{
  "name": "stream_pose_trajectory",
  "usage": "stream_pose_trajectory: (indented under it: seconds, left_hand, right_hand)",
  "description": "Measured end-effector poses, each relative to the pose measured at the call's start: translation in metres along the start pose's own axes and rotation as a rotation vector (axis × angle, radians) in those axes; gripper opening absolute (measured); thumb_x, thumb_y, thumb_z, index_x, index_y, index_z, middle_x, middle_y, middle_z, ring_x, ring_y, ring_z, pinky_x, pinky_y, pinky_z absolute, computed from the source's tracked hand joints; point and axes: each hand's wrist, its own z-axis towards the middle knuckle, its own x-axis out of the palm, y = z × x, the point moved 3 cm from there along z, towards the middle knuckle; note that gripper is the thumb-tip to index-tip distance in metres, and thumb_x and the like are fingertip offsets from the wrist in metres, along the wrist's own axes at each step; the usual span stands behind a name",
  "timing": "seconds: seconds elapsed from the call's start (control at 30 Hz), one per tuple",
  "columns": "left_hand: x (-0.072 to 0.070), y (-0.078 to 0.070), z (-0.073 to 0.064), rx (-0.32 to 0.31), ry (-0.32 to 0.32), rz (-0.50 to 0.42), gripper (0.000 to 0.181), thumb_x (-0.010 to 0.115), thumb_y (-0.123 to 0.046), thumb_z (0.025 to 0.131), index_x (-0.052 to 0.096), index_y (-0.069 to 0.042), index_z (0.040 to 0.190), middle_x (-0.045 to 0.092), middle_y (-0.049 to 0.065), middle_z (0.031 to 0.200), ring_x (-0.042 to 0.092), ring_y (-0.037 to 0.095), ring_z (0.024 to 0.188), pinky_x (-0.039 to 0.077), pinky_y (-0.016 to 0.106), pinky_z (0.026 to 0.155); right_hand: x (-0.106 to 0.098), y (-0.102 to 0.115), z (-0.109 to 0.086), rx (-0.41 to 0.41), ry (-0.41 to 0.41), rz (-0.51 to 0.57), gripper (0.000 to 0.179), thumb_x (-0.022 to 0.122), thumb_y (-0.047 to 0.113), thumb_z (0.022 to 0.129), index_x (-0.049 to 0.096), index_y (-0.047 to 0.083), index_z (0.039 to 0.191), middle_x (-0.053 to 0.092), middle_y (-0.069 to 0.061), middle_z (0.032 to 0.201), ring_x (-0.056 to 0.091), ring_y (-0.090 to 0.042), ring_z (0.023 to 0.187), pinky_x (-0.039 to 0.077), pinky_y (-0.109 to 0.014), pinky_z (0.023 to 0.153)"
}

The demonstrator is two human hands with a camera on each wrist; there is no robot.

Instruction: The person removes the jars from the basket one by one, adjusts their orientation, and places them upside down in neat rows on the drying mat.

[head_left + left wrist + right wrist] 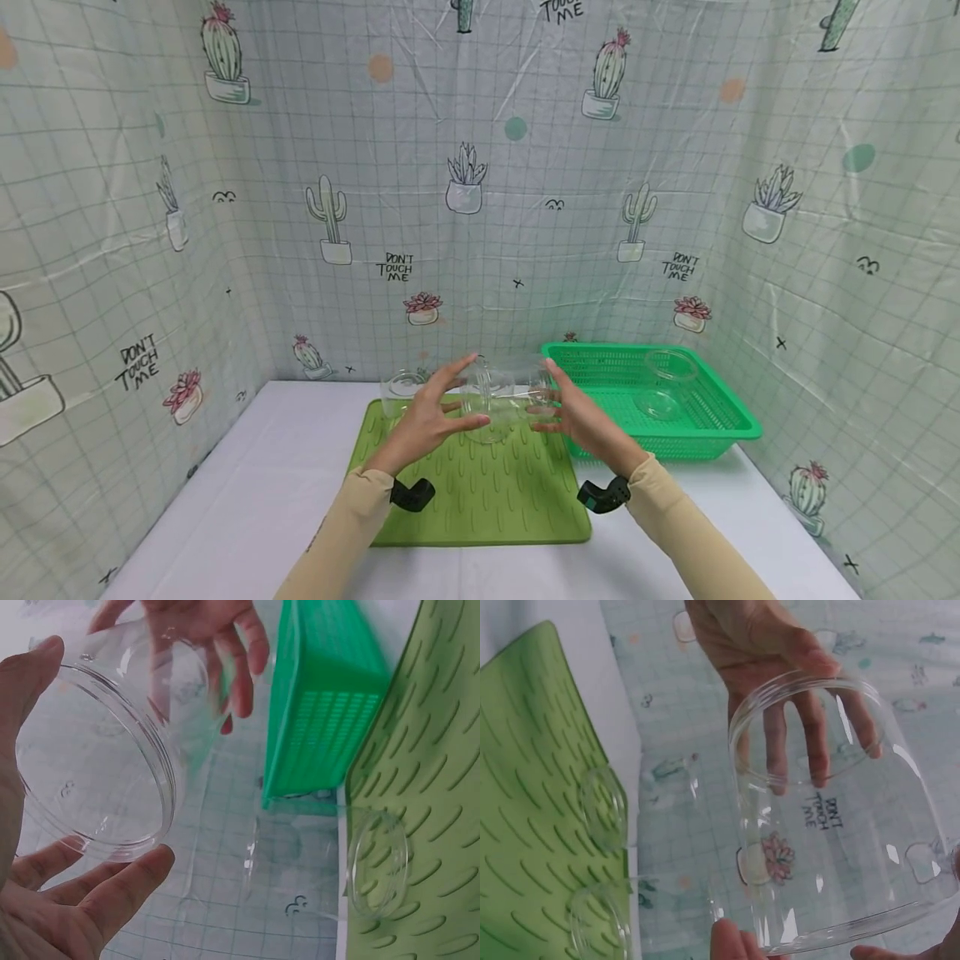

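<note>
A clear, see-through jar [510, 390] lies sideways in the air above the green ridged mat [487, 500]. My left hand [423, 417] grips its ringed rim, thumb on one side and fingers on the other, as the left wrist view also shows. Around the opposite end curves my right hand [585, 417], its fingertips [731, 941] at the jar's edge in the right wrist view. Two more clear jars stand on the mat: one at the back left [397, 392], the other [379, 866] behind the held jar and partly hidden in the head view.
To the right, a green plastic basket [720, 433] overlaps the mat's back right corner in the head view, with another clear jar [663, 387] inside. A white tabletop [247, 500] surrounds the mat. Cactus-printed cloth [517, 208] hangs at the back and both sides.
</note>
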Motion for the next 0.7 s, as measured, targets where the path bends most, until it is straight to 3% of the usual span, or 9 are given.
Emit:
stream_pose_trajectory:
  seconds: [0.17, 0.37, 0.53, 0.7]
  left_hand:
    - [-0.001, 0.003, -0.001, -0.012, 0.004, -0.005, 0.091, 0.079, -0.019, 0.081, 0.025, -0.034, 0.153, 0.025, 0.006, 0.158, 0.037, 0.035, 0.14, 0.046, 0.05, 0.104]
    - [-0.003, 0.004, -0.003, -0.006, 0.009, 0.037, 0.09, 0.078, -0.028, 0.082, 0.023, -0.039, 0.153, 0.024, 0.003, 0.158, 0.036, 0.033, 0.141, 0.045, 0.049, 0.105]
    - [-0.008, 0.005, -0.006, -0.002, 0.016, 0.091, 0.093, 0.077, -0.035, 0.081, 0.018, -0.044, 0.152, 0.021, 0.002, 0.16, 0.033, 0.032, 0.143, 0.04, 0.048, 0.11]
    - [-0.017, 0.008, -0.016, -0.036, 0.015, 0.125, 0.1, 0.078, -0.038, 0.08, 0.013, -0.038, 0.155, 0.016, 0.0, 0.162, 0.027, 0.03, 0.146, 0.034, 0.048, 0.114]
  right_hand:
    - [0.003, -0.002, 0.004, 0.008, 0.024, 0.056, 0.078, 0.04, 0.065, 0.095, 0.004, 0.031, 0.156, 0.02, -0.022, 0.154, 0.032, -0.048, 0.138, 0.05, -0.05, 0.099]
    - [0.005, 0.0, 0.005, -0.005, 0.042, 0.172, 0.08, 0.046, 0.055, 0.098, 0.0, 0.026, 0.156, 0.014, -0.026, 0.154, 0.026, -0.05, 0.14, 0.046, -0.053, 0.103]
    - [0.008, 0.004, 0.003, -0.046, 0.048, 0.182, 0.077, 0.047, 0.053, 0.098, 0.004, 0.025, 0.156, 0.009, -0.022, 0.158, 0.023, -0.049, 0.142, 0.045, -0.054, 0.103]
    - [0.01, 0.007, 0.002, -0.08, -0.001, 0.153, 0.073, 0.049, 0.052, 0.097, 0.014, 0.026, 0.155, 0.009, -0.015, 0.161, 0.025, -0.046, 0.142, 0.046, -0.052, 0.103]
